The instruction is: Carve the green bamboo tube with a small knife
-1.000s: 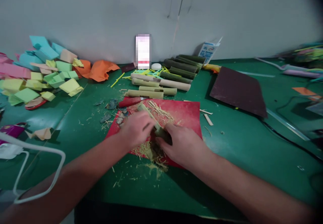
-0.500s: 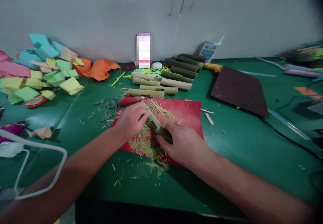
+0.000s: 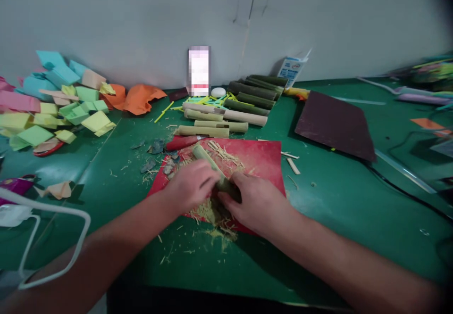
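Observation:
A pale green bamboo tube (image 3: 201,153) slants over a red sheet (image 3: 264,158), its far end pointing away to the left. My right hand (image 3: 260,203) is closed round the tube's near end. Over the tube's middle my left hand (image 3: 193,184) is closed, fingers bent against the side of the bamboo. What sits between those fingers, if anything, is hidden. Shavings and pale dust (image 3: 208,210) lie on the sheet under both hands. A red-handled tool (image 3: 184,142) rests at the sheet's far left edge, beside crumpled dark scraps (image 3: 155,145).
Behind the sheet lie several cut bamboo tubes (image 3: 203,130) and darker uncut ones (image 3: 251,90). A phone (image 3: 200,71) leans on the wall. Folded coloured papers (image 3: 49,97) pile up at left. A dark brown sheet (image 3: 334,125) lies at right; a white cable (image 3: 53,205) crosses the front left.
My left hand has slid along the tube from its far end toward my right hand, covering the cut opening. The right hand keeps its hold in the same place.

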A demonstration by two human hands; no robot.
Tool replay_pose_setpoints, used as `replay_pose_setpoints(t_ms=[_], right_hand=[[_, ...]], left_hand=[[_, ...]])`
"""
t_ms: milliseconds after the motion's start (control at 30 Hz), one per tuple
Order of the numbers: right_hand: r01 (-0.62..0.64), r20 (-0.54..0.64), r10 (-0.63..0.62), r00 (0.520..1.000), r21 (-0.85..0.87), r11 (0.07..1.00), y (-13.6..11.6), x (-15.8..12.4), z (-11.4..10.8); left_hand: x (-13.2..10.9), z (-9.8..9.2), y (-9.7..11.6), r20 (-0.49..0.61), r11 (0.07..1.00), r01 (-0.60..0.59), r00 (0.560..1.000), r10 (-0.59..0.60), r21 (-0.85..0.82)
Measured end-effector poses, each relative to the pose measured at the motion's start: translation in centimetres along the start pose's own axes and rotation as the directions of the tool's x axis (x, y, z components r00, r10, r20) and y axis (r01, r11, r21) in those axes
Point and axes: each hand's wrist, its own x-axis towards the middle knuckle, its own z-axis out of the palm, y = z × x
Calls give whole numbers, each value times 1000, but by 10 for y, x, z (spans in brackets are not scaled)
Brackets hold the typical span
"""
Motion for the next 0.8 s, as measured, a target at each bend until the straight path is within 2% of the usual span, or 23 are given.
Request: replay_pose_setpoints(t_ms=[67,100,167,233,300,367,467,500,533,633,667,767,800], right_hand=[[-17,4,17,1000,-8,1000,0,0,0],[-19,9,19,1000,-7,1000,0,0,0],[-11,16,11,1000,4,1000,0,1,0],[-7,9,7,1000,4,1000,1,1,0],[-15,6,15,1000,-14,1000,1,1,1],[-11,3,11,1000,-28,1000,2,1,2],[9,2,-9,1000,-20,1000,2,1,2],[11,5,-11,1000,-16,1000,2,1,1],[6,5,-6,1000,-17,1000,1,0,1],[-14,12,15,1000,-27,1000,1,0,-1],[-14,13,15,1000,-26,1000,0,0,-1],[0,15,0,1000,-11,1000,0,0,-1],[-1,13,1,1000,-11,1000,0,0,-1]], left_hand=[[0,0,0,-73,999,29,997,-26,39],[1,0,1,-73,999,22,997,-19,41],[1,0,3,19,999,-37,999,37,-7],[2,-1,2,41,999,-41,998,42,-29],[4,-1,-1,-55,1000,14,998,-14,6],[4,-2,-4,-113,999,21,993,-16,45],[4,-3,-5,56,994,-104,993,103,19],[4,-3,-5,79,993,-116,990,115,15],[4,-3,-6,59,995,-101,993,99,21],[4,-4,-7,-92,998,-12,996,18,60],[4,-4,-7,-91,998,-10,996,16,63],[5,-4,-7,76,996,-87,994,85,23],[6,-5,-8,63,997,-68,996,66,28]])
